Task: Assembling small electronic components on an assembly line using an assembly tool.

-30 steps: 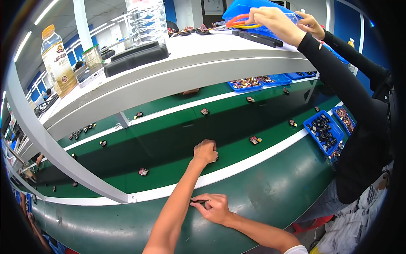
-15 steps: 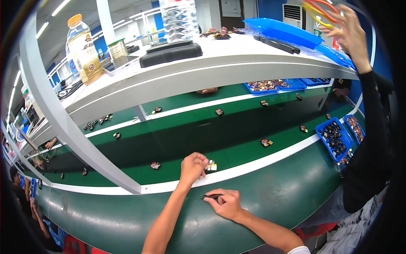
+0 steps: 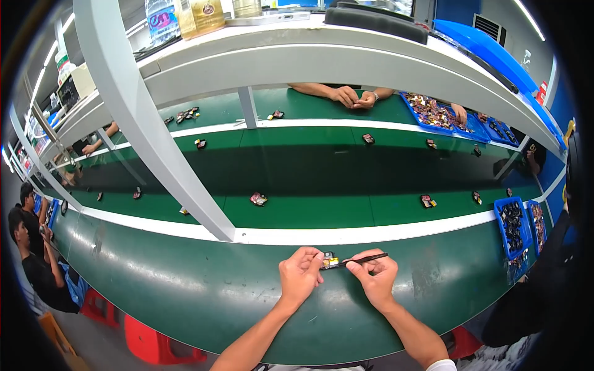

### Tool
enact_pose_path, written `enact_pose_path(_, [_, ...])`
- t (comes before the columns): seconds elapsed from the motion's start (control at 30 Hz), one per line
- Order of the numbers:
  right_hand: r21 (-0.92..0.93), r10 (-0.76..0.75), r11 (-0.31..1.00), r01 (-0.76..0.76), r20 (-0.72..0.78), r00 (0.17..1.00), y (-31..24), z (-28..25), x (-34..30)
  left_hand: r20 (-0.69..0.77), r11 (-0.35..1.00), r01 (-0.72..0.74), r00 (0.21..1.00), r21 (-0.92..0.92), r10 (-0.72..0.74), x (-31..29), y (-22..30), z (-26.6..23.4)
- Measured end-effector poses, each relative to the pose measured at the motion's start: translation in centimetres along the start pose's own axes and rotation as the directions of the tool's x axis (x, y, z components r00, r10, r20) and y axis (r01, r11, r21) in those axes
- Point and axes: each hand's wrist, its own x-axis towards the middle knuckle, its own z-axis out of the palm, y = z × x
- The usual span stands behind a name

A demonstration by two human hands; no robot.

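My left hand [image 3: 299, 276] pinches a small electronic part [image 3: 330, 256], dark with a yellow and a silvery patch, above the green worktable [image 3: 247, 290]. My right hand [image 3: 378, 279] grips a pair of black tweezers [image 3: 375, 257] like a pen. Their tips point left and meet the part, or lie just in front of it; I cannot tell which. My left fingertips hide some of the part. Beyond a white rail [image 3: 396, 235], similar small parts [image 3: 258, 198] lie spaced out on a green belt [image 3: 322, 213].
A white post [image 3: 154, 136] and shelf [image 3: 266, 65] stand ahead. Blue bins of small parts [image 3: 512, 229] sit at the right. Across the belt, another person's hands [image 3: 352, 97] work near more blue trays. People sit at the far left; a red stool [image 3: 148, 340] stands below the table edge.
My left hand has come back from the belt with the part, to my right hand. The tweezers have swung to the part. The view has shifted, and the raised arm at the right is gone.
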Motion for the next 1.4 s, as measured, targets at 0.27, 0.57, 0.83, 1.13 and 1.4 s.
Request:
enact_pose_path(0.27, [-0.112,0.011,0.994,-0.007,0.035,0.999,0.4,0.0,0.0,0.005,0.991,-0.099,0.995,0.086,0.099,-0.4,0.2,0.3])
enact_pose_path(0.57, [-0.234,-0.032,0.971,0.044,0.055,0.998,0.4,0.3,-0.2,0.038,0.989,-0.1,0.995,0.112,0.096,-0.7,0.2,0.2])
enact_pose_path(0.83, [0.085,0.278,0.956,-0.282,0.055,0.959,-1.6,0.5,0.5,0.086,0.983,-0.17,0.983,0.071,0.164,-0.7,0.3,0.2])
enact_pose_path(1.13, [0.064,0.259,0.963,-0.263,0.066,0.964,-0.5,-0.3,0.4,0.099,0.982,-0.179,0.98,0.054,0.173,-0.6,0.4,0.2])
enact_pose_path(1.4, [-0.053,0.105,0.993,-0.102,0.046,0.993,-1.1,0.0,-0.4,0.229,0.977,0.108,0.971,-0.185,-0.064,-0.3,-0.1,-0.7])
